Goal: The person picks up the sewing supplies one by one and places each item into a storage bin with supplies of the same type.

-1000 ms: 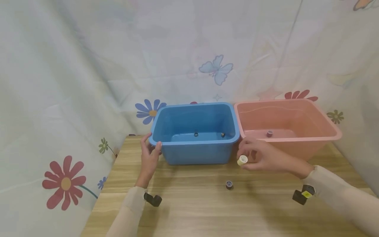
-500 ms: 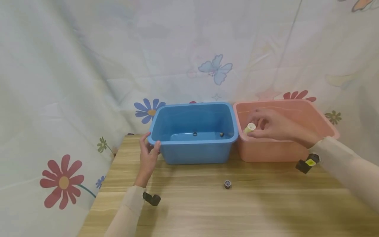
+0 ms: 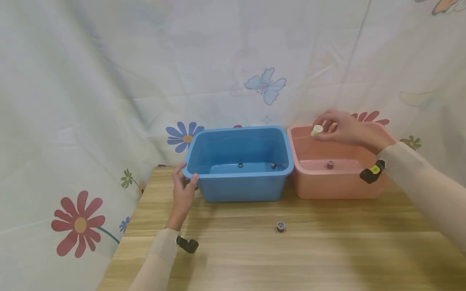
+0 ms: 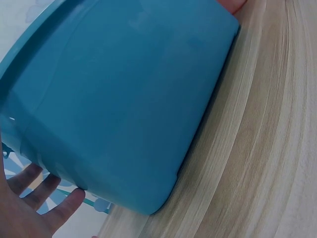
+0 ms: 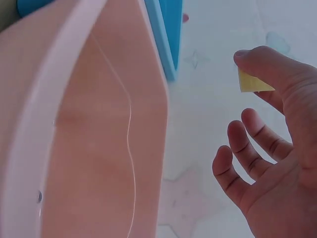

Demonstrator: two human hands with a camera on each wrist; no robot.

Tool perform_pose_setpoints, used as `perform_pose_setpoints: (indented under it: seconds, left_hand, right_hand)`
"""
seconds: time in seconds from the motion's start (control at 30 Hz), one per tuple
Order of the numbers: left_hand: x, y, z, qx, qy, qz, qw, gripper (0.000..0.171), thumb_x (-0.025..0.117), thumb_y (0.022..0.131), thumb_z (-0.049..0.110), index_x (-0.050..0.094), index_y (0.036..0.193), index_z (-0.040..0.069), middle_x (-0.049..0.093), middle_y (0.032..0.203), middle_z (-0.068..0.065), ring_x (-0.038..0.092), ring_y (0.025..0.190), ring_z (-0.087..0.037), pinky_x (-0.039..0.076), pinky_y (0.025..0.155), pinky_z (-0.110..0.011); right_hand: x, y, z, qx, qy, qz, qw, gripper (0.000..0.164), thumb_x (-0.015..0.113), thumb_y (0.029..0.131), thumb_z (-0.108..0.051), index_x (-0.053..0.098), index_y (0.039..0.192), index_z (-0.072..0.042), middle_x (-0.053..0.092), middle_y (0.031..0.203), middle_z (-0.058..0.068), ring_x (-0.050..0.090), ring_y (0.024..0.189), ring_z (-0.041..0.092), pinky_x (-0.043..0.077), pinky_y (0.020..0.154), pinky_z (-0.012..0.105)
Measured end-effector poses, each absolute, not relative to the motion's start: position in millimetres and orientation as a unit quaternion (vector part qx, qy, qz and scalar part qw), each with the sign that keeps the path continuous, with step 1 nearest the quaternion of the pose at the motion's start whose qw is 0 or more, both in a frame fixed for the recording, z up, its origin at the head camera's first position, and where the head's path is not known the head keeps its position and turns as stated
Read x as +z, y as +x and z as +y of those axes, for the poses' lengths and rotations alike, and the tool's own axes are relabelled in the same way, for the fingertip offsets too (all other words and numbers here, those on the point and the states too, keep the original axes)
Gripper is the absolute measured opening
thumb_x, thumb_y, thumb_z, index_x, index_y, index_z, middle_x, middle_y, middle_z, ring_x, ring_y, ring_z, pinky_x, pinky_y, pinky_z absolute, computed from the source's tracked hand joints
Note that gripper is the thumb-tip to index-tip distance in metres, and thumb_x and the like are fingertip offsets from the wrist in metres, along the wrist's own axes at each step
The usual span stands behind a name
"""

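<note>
Centre-right, the right grip point(image 3: 341, 128) pinches the yellow cylinder point(image 3: 316, 130), likely light and stiff, best held by its sides. Centre-left, the left grip point(image 3: 183, 197) clasps the blue tub point(image 3: 242, 190).

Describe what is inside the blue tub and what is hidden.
Two small things show inside the blue tub: a dark ring-like object near the middle and a brownish object toward the right. Its near wall hides the floor's front.

left hand point(image 3: 183, 195): thumb and fingers stand apart; left forearm point(image 3: 155, 258) extends forward. right hand point(image 3: 340, 128), held higher: thumb and one finger pinch, three others bend loosely; right forearm point(image 3: 424, 192) angles inward.
</note>
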State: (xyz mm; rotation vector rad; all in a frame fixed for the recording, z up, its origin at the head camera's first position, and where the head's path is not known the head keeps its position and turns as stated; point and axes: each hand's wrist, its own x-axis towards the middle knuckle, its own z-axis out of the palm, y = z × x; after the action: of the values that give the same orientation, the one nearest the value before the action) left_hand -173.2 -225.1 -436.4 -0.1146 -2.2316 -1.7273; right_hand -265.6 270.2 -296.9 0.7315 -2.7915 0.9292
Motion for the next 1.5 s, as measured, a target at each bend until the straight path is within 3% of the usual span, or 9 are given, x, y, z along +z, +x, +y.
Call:
perform_pose_setpoints:
  seconds: [0.37, 0.6, 0.7, 1.0, 1.1, 1.23, 1.33, 1.5]
  left_hand:
    - [-438, -173, -227, -0.605, -0.038, -0.781, 0.151, 0.064, 0.058, 0.105, 0.031, 0.024, 0.156, 0.011, 0.047, 0.151, -0.027, 0.057, 0.125, -0.035, 0.056, 0.083, -0.027]
    - [-437, -174, -227, -0.608, -0.042, -0.779, 0.147, 0.063, 0.057, 0.106, 0.031, 0.023, 0.156, 0.014, 0.044, 0.153, -0.028, 0.055, 0.127, -0.036, 0.052, 0.095, -0.061]
    - [-437, -174, -226, -0.613, -0.046, -0.775, 0.148, 0.063, 0.057, 0.106, 0.029, 0.023, 0.156, 0.013, 0.043, 0.153, -0.029, 0.055, 0.127, -0.037, 0.049, 0.096, -0.067]
    - [-436, -175, -225, -0.618, -0.042, -0.771, 0.146, 0.063, 0.058, 0.105, 0.029, 0.023, 0.156, 0.014, 0.042, 0.153, -0.030, 0.053, 0.129, -0.041, 0.048, 0.097, -0.068]
    - [-436, -174, -226, -0.617, -0.041, -0.773, 0.142, 0.064, 0.058, 0.105, 0.030, 0.023, 0.156, 0.015, 0.041, 0.153, -0.030, 0.053, 0.130, -0.040, 0.049, 0.097, -0.067]
    - [-436, -174, -227, -0.614, -0.040, -0.776, 0.140, 0.064, 0.057, 0.105, 0.030, 0.022, 0.156, 0.014, 0.041, 0.154, -0.030, 0.052, 0.131, -0.040, 0.049, 0.097, -0.066]
    - [-436, -174, -227, -0.615, -0.041, -0.775, 0.140, 0.064, 0.057, 0.105, 0.029, 0.022, 0.156, 0.013, 0.040, 0.154, -0.030, 0.053, 0.130, -0.040, 0.049, 0.098, -0.067]
    - [-435, -173, -227, -0.619, -0.043, -0.772, 0.138, 0.065, 0.058, 0.105, 0.029, 0.022, 0.156, 0.013, 0.040, 0.154, -0.031, 0.052, 0.131, -0.040, 0.048, 0.098, -0.068]
  right_hand:
    - [-301, -289, 293, 0.301, 0.176, -0.937, -0.022, 0.051, 0.078, 0.091, -0.042, 0.061, 0.131, -0.016, 0.062, 0.123, 0.012, 0.056, 0.111, 0.031, 0.047, 0.088, 0.051]
    - [-308, -298, 306, 0.305, 0.162, -0.938, -0.034, 0.052, 0.077, 0.092, -0.044, 0.059, 0.132, -0.017, 0.059, 0.124, 0.014, 0.055, 0.113, 0.033, 0.045, 0.089, 0.053]
    - [-310, -300, 312, 0.300, 0.159, -0.940, -0.034, 0.053, 0.077, 0.092, -0.044, 0.058, 0.134, -0.019, 0.060, 0.123, 0.014, 0.056, 0.111, 0.033, 0.045, 0.088, 0.053]
    - [-315, -306, 320, 0.299, 0.155, -0.941, -0.032, 0.054, 0.075, 0.092, -0.046, 0.058, 0.135, -0.017, 0.060, 0.124, 0.015, 0.057, 0.112, 0.034, 0.044, 0.089, 0.056]
    - [-317, -308, 321, 0.298, 0.153, -0.941, -0.044, 0.070, 0.078, 0.088, -0.052, 0.050, 0.146, -0.023, 0.056, 0.130, 0.017, 0.055, 0.116, 0.036, 0.046, 0.090, 0.057]
    - [-318, -309, 322, 0.286, 0.144, -0.945, -0.062, 0.101, 0.078, 0.079, -0.066, 0.028, 0.161, -0.035, 0.047, 0.140, 0.018, 0.053, 0.121, 0.040, 0.049, 0.088, 0.060]
    - [-318, -310, 322, 0.279, 0.135, -0.948, -0.068, 0.106, 0.077, 0.077, -0.070, 0.022, 0.162, -0.039, 0.044, 0.143, 0.018, 0.053, 0.122, 0.041, 0.048, 0.088, 0.064]
    - [-318, -311, 322, 0.275, 0.130, -0.950, -0.072, 0.105, 0.076, 0.077, -0.071, 0.023, 0.162, -0.038, 0.044, 0.143, 0.018, 0.053, 0.122, 0.042, 0.042, 0.089, 0.071]
